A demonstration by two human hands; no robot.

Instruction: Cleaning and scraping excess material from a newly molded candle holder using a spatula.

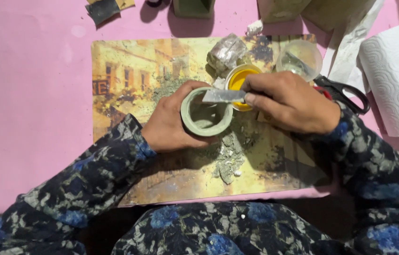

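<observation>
My left hand grips a small round grey-green clay pot, held just above a picture placemat. My right hand pinches a flat metal blade, whose tip lies across the pot's rim. Grey clay crumbs and scrapings lie on the mat under the pot. A yellow cup sits right behind the blade.
Black-handled scissors, a clear plastic cup and a wrapped lump lie at the mat's far edge. A paper towel roll rests at the right on the pink table. Grey moulds stand at the top.
</observation>
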